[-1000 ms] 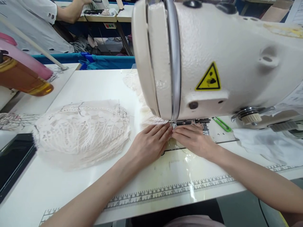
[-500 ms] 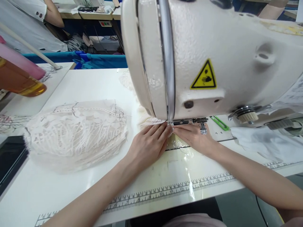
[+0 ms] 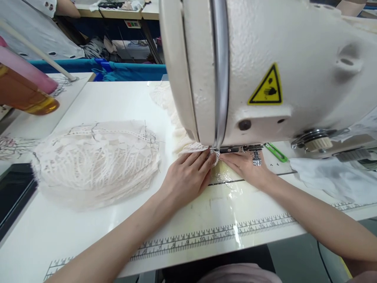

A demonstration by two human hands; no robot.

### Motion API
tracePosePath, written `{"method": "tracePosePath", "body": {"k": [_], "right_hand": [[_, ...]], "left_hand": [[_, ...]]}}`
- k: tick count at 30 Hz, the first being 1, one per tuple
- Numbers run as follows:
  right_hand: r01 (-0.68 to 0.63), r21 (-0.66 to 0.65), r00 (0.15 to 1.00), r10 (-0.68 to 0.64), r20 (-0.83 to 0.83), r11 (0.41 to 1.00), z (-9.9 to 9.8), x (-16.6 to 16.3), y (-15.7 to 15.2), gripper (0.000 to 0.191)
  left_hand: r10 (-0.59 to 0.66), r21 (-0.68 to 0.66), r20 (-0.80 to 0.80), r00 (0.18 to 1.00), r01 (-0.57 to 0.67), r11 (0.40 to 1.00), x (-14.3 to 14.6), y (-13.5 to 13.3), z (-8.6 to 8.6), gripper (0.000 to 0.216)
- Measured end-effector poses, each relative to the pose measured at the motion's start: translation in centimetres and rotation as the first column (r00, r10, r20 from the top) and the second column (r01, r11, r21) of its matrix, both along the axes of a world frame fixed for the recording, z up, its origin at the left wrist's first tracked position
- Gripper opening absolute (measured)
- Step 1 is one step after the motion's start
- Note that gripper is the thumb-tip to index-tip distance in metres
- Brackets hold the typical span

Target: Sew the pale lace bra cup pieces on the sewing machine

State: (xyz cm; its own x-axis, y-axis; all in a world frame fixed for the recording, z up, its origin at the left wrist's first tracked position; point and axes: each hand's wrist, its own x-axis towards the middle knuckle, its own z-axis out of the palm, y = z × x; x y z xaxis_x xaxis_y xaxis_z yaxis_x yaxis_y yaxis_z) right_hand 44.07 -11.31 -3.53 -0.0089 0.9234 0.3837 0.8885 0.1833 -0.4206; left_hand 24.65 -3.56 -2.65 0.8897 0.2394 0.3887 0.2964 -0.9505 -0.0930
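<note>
A cream sewing machine point(image 3: 265, 70) fills the upper right, its head hiding the needle area. My left hand point(image 3: 185, 177) lies flat on the table with fingers together, pressing a small white lace piece point(image 3: 194, 148) at the presser foot. My right hand point(image 3: 246, 167) rests just right of it, fingertips pointing left at the same lace piece under the machine head. Both sets of fingertips almost meet at the foot.
A stack of white lace pieces point(image 3: 97, 161) lies left on the white table point(image 3: 118, 102). A black tablet point(image 3: 13, 196) sits at the left edge, an amber bottle point(image 3: 26, 98) behind it. Green clippers point(image 3: 275, 152) and white cloth point(image 3: 332, 177) lie right. Another person point(image 3: 44, 23) stands behind.
Both hands have crept slightly farther in under the machine head with the lace piece. The view has shifted a little; the stack has not moved.
</note>
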Motion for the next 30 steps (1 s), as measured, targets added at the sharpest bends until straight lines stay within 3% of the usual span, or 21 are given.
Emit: {"method": "tracePosePath", "body": {"k": [3,8,14,17,20,22,23,24,25,27,28,29,30], "right_hand": [[0.029,0.013,1.0,-0.029,-0.008,0.999,-0.6,0.3,0.1,0.025],[-0.075,0.048,0.993,0.07,0.1,0.996,-1.2,0.8,-0.2,0.025],[0.017,0.168,0.967,-0.059,0.248,0.986,-0.6,0.2,-0.8,0.023],[-0.016,0.158,0.969,-0.024,0.247,0.987,-0.4,0.2,-0.7,0.023],[-0.034,0.155,0.979,0.001,0.205,0.987,-0.4,0.4,-0.5,0.024],[-0.017,0.149,0.985,-0.01,0.174,0.989,-0.3,0.4,-0.4,0.025],[-0.009,0.135,0.987,-0.013,0.162,0.991,-0.2,0.4,-0.3,0.026],[-0.008,0.116,0.988,-0.01,0.151,0.993,-0.2,0.3,-0.3,0.027],[-0.008,0.096,0.99,-0.006,0.139,0.995,-0.1,0.3,-0.3,0.029],[-0.015,0.067,0.994,0.007,0.112,0.998,0.0,0.2,-0.2,0.032],[-0.02,0.058,0.995,0.014,0.1,0.998,0.0,0.2,-0.2,0.033],[-0.023,0.05,0.996,0.018,0.092,0.998,0.0,0.2,-0.2,0.033],[-0.026,0.041,0.996,0.022,0.088,0.999,0.0,0.2,-0.2,0.033]], "left_hand": [[0.02,-0.011,-0.007,1.0,-0.02,1.0,0.0,0.0,-0.1,0.035],[0.018,-0.028,-0.01,1.0,-0.018,0.999,-0.1,0.0,-0.3,0.037],[0.035,-0.067,-0.006,0.999,-0.035,0.997,-0.1,0.0,-0.7,0.039],[0.033,-0.096,0.015,0.999,-0.032,0.995,-0.2,-0.1,-0.9,0.038],[0.026,-0.184,0.064,0.998,-0.014,0.983,-0.2,-0.2,-0.5,0.038],[0.075,-0.338,0.118,0.99,-0.031,0.941,-0.2,-0.4,0.1,0.038],[0.129,-0.46,0.148,0.981,-0.047,0.887,-0.1,-0.4,0.6,0.04],[0.2,-0.607,0.182,0.963,-0.05,0.793,0.1,-0.4,1.0,0.042],[0.279,-0.757,0.215,0.936,-0.02,0.653,0.2,-0.4,1.5,0.043],[0.427,-0.952,0.258,0.867,0.153,0.264,0.6,-0.2,2.2,0.043],[0.488,-0.962,0.263,0.832,0.264,0.069,0.7,0.0,2.4,0.042],[0.536,-0.928,0.258,0.804,0.36,-0.092,0.9,0.2,2.6,0.04],[0.571,-0.879,0.247,0.783,0.429,-0.209,1.0,0.3,2.6,0.038]]}}
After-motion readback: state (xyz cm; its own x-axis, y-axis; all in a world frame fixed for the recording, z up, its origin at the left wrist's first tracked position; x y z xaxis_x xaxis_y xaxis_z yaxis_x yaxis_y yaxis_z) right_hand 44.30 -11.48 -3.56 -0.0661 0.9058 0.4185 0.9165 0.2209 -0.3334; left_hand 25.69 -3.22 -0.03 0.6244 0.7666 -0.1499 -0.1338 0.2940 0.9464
